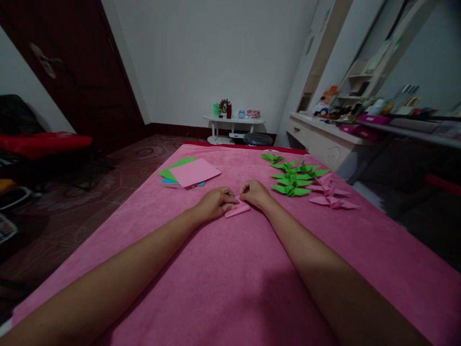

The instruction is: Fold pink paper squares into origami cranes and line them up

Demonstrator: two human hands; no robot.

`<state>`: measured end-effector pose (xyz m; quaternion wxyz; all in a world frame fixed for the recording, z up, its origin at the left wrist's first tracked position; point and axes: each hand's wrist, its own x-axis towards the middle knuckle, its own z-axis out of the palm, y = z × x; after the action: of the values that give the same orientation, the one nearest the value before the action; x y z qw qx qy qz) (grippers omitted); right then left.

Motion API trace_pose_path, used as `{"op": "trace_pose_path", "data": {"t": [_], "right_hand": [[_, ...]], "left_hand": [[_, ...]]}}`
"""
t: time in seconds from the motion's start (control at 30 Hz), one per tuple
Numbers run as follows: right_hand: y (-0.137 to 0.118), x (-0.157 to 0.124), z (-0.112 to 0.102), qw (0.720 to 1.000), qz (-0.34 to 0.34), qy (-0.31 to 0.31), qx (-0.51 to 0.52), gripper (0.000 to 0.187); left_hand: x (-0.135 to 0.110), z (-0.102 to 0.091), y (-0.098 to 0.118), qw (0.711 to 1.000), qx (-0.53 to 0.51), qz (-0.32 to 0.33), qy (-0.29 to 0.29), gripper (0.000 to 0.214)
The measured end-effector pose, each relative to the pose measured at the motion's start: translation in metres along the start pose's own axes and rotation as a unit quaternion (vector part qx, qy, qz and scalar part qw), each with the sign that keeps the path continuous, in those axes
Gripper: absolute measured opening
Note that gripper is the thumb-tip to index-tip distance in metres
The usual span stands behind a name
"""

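A small folded piece of pink origami paper (239, 209) lies on the pink cloth between my hands. My left hand (215, 202) is closed on its left side, with the fingertips pressing the paper. On the far right corner, my right hand (255, 193) pinches the same paper between thumb and finger. Fingers partly hide the upper edge of the fold. Beyond my left hand, a pink sheet (195, 172) tops a loose pile with green sheets (176, 167) and a blue sheet (169, 181). Right of my right hand sit several green paper cranes (292, 181) and a few pink paper cranes (333, 202).
The pink cloth-covered table (223, 274) fills the foreground. Behind it, a low white stand (234, 119) holds small items against the wall. A cluttered white dresser (324, 137) stands on the right. At left are a red chair (45, 141) and a dark door (72, 72).
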<state>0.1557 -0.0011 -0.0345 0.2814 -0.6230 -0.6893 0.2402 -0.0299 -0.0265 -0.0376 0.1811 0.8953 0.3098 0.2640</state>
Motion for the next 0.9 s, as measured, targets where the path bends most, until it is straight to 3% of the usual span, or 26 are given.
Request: {"op": "trace_pose_path", "data": {"t": [0.6, 0.9], "right_hand": [[-0.002, -0.002, -0.001, 1.000, -0.006, -0.007, 0.004, 0.009], [0.002, -0.002, 0.000, 1.000, -0.004, -0.012, 0.017, 0.010]], "left_hand": [[0.001, -0.001, 0.015, 0.995, 0.096, -0.037, 0.000, 0.033], [0.025, 0.010, 0.032, 0.974, 0.167, -0.155, 0.000, 0.041]]}}
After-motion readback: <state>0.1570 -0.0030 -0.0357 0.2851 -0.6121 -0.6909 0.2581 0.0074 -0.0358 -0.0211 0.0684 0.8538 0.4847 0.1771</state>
